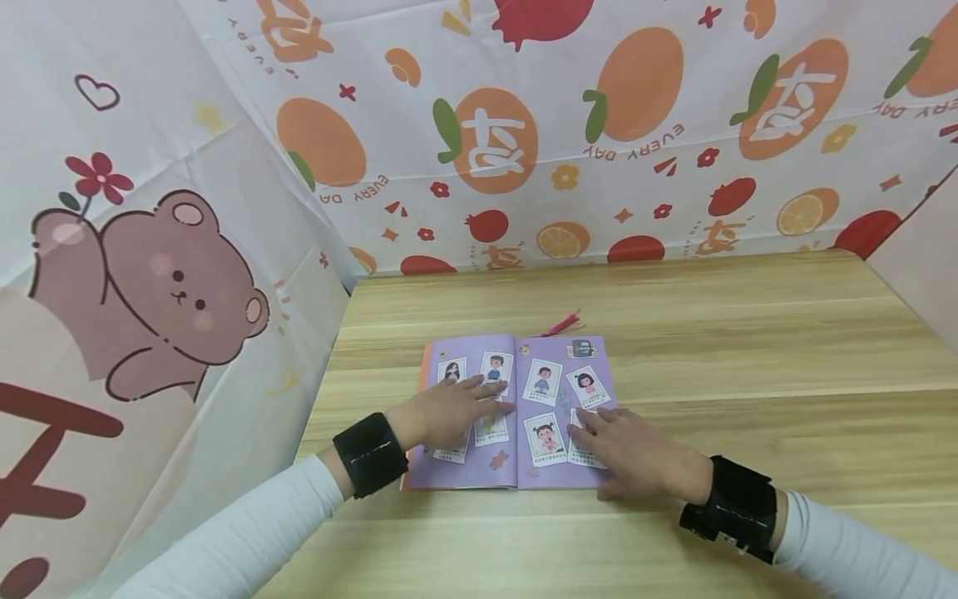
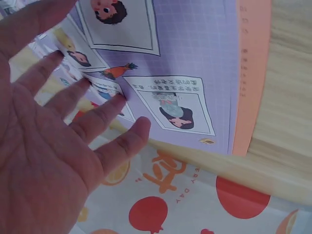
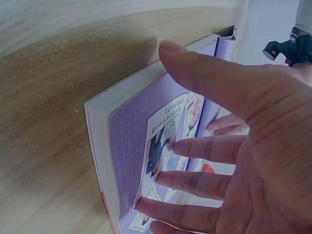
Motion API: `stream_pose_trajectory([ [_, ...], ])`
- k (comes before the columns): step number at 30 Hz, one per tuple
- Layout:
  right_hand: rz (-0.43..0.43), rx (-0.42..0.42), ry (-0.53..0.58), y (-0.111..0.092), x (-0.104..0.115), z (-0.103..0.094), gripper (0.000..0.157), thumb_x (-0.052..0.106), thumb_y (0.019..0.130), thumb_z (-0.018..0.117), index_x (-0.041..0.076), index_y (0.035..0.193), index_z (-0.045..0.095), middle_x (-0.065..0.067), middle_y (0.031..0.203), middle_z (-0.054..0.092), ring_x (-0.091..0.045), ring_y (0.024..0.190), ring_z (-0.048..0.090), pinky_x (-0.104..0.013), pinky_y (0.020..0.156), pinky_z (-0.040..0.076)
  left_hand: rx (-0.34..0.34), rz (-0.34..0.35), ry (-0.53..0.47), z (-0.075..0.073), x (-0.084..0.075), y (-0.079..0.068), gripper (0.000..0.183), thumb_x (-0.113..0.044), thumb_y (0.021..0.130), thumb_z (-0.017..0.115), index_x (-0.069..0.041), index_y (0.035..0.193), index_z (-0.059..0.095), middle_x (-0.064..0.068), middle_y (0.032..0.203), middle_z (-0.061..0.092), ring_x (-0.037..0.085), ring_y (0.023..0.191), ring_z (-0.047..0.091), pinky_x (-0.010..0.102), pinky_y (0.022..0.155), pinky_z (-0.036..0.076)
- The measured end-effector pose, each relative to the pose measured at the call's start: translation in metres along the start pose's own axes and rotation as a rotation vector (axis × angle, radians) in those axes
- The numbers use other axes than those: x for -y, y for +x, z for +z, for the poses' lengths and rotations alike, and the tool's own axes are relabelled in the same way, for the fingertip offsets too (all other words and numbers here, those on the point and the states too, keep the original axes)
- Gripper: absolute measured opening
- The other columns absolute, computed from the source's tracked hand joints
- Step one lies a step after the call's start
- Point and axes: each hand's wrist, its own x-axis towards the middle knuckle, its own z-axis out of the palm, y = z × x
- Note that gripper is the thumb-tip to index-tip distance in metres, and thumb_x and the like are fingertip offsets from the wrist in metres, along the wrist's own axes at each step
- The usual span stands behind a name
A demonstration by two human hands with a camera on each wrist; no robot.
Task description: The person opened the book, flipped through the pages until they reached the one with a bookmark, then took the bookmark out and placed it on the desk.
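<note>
An open book (image 1: 539,478) with purple pages lies flat on the wooden table, its pages printed with framed cartoon portraits. My left hand (image 1: 449,412) rests on the left page with fingers spread toward the spine. In the left wrist view, its straight fingers (image 2: 105,117) reach across the portraits and an orange strip edges the page. On the right page lies my right hand (image 1: 636,453), fingers extended over the lower portraits, thumb near the bottom edge. The right wrist view shows its fingertips (image 3: 178,146) at the page and the thick page block beneath.
A pink tassel (image 1: 563,323) sticks out beyond the book's top edge onto the table (image 1: 748,349). Behind the table hangs a white cloth (image 1: 554,225) printed with fruit. A cloth with a bear (image 1: 180,283) covers the left side. Black bands wrap both wrists.
</note>
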Motion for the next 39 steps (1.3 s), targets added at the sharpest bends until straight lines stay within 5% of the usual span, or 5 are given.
stream_pose_trajectory([
  [5,-0.017,-0.032,-0.002,0.001,-0.002,-0.003,0.080,0.042,0.067,0.074,0.004,0.131,0.044,-0.025,0.134,0.044,-0.040,0.116,0.040,-0.057,0.094,0.038,-0.048,-0.068,-0.052,-0.001,0.002,0.005,0.080,-0.015,0.069,0.072,-0.025,0.139,0.035,0.012,0.147,0.028,0.034,0.126,0.030,0.055,0.096,0.038],
  [15,-0.020,-0.050,0.033,0.004,-0.006,-0.007,0.077,0.047,0.064,0.074,0.007,0.126,0.051,-0.021,0.131,0.049,-0.037,0.113,0.045,-0.056,0.092,0.041,0.014,-0.152,-0.082,0.005,0.004,0.015,0.096,-0.023,0.063,0.080,-0.038,0.141,0.025,0.011,0.153,0.008,0.040,0.128,0.021,0.059,0.101,0.029],
  [27,-0.031,-0.069,0.001,0.007,-0.009,-0.006,0.079,0.049,0.062,0.074,0.008,0.126,0.052,-0.019,0.131,0.050,-0.036,0.111,0.047,-0.055,0.091,0.041,0.032,-0.136,-0.068,-0.001,0.007,0.017,0.097,-0.025,0.061,0.080,-0.038,0.140,0.026,0.012,0.152,0.011,0.041,0.128,0.022,0.061,0.098,0.032],
  [39,-0.073,-0.030,-0.006,0.008,-0.011,-0.009,0.062,0.037,0.072,0.070,0.013,0.126,0.052,-0.018,0.132,0.049,-0.036,0.109,0.049,-0.054,0.089,0.044,0.049,-0.058,-0.096,0.003,-0.006,0.014,0.102,-0.004,0.059,0.073,-0.029,0.143,0.022,0.009,0.153,-0.003,0.029,0.134,-0.007,0.067,0.100,0.020],
])
